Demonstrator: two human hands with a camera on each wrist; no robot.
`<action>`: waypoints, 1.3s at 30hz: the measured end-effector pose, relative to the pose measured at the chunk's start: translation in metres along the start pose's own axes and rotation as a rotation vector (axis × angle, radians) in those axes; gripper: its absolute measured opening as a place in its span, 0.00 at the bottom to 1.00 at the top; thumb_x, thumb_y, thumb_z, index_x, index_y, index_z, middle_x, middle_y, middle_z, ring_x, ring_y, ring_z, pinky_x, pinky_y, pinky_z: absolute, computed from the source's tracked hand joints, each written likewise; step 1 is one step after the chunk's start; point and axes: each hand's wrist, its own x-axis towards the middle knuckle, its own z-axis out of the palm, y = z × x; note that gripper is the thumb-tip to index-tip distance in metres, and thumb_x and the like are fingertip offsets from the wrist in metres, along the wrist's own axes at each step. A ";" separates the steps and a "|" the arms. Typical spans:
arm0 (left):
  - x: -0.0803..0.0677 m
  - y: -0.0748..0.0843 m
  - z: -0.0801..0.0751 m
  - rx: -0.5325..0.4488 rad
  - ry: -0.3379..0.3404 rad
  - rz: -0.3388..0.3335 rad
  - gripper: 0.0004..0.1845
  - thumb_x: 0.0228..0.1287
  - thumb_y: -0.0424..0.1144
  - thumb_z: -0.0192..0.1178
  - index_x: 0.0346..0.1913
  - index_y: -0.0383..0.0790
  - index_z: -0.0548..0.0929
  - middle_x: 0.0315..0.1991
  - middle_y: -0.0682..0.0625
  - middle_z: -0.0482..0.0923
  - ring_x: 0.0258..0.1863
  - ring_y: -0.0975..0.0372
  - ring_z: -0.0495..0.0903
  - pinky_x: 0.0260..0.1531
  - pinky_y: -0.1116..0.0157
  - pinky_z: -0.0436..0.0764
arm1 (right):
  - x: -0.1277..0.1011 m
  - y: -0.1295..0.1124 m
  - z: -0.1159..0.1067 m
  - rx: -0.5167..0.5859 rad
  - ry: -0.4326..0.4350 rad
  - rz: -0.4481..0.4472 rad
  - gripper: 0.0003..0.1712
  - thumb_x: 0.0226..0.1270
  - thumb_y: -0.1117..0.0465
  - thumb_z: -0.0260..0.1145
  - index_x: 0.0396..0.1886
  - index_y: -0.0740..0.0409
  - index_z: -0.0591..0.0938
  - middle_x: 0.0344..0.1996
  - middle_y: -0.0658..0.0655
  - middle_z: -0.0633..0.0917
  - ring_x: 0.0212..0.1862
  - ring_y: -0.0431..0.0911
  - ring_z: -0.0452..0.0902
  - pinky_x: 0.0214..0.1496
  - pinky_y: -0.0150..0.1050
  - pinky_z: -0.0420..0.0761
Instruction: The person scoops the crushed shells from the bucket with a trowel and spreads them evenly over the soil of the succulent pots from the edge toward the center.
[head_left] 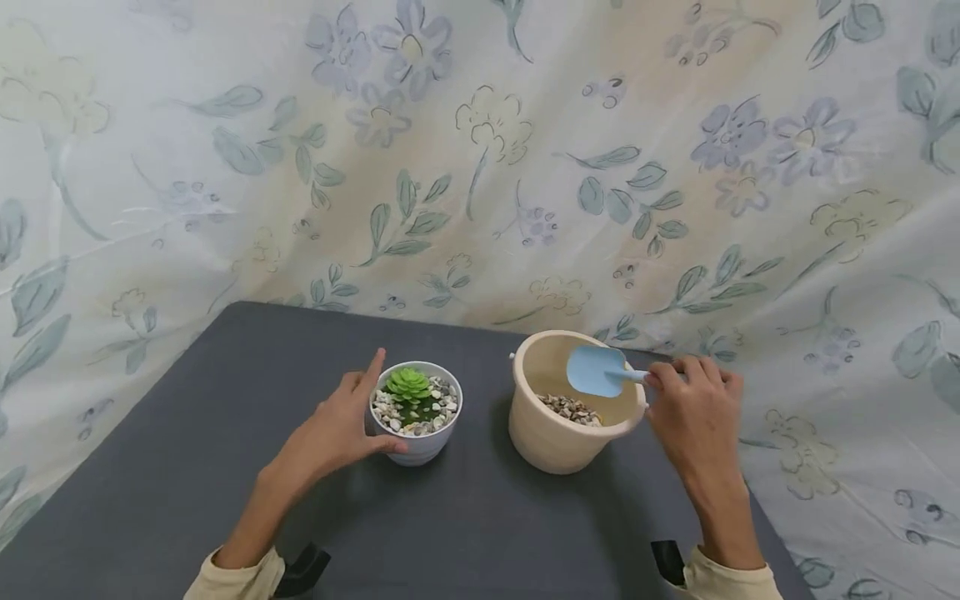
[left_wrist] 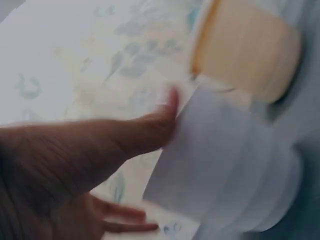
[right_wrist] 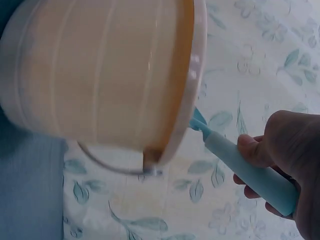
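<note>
Head view shows a dark grey tabletop (head_left: 187, 467) set against a flowered cloth backdrop (head_left: 480, 150), with both hands apart at their own vessels. The left hand (head_left: 341, 433) cups the left side of a small white pot (head_left: 420, 446), thumb along its near wall and forefinger raised past the rim, seemingly to steady it; the pot holds a green succulent (head_left: 408, 383) ringed with pebbles. To its right, close but not touching, stands a cream bucket (head_left: 555, 442) with more pebbles (head_left: 572, 408) at its bottom. The right hand (head_left: 697, 417) pinches the handle of a light blue scoop (head_left: 596, 371), whose blade hangs inside the bucket above the stones, as if placed to dip for a load. Left wrist view, heavily blurred, shows what the head camera cannot: the outer wall of the white pot (left_wrist: 215, 165) against the thumb (left_wrist: 150, 130) of the left hand, with the cream bucket (left_wrist: 250, 50) behind. Right wrist view gives the bucket (right_wrist: 100, 75) from outside and low, its wire handle hanging down, and the right hand's fingers (right_wrist: 260, 150) curled round the scoop's handle (right_wrist: 245, 170); the blade is hidden behind the rim.
</note>
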 end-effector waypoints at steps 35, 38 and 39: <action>0.062 0.118 0.093 -0.143 0.282 0.318 0.36 0.67 0.51 0.71 0.70 0.32 0.77 0.69 0.35 0.75 0.66 0.45 0.81 0.59 0.51 0.85 | 0.019 0.011 0.072 -0.202 -0.336 -0.464 0.09 0.62 0.69 0.74 0.23 0.57 0.87 0.31 0.54 0.83 0.41 0.53 0.76 0.53 0.47 0.75; 0.064 0.124 0.095 -0.114 0.306 0.327 0.37 0.67 0.53 0.71 0.69 0.30 0.77 0.69 0.36 0.75 0.66 0.47 0.82 0.59 0.53 0.86 | 0.022 0.014 0.068 -0.201 -0.380 -0.451 0.12 0.60 0.70 0.75 0.20 0.54 0.86 0.28 0.53 0.82 0.40 0.52 0.75 0.52 0.47 0.75; 0.065 0.126 0.094 -0.105 0.306 0.326 0.38 0.67 0.53 0.71 0.70 0.30 0.77 0.70 0.36 0.75 0.66 0.47 0.82 0.59 0.53 0.86 | 0.024 0.014 0.067 -0.196 -0.402 -0.444 0.12 0.59 0.69 0.77 0.20 0.54 0.86 0.27 0.53 0.82 0.39 0.52 0.76 0.52 0.47 0.75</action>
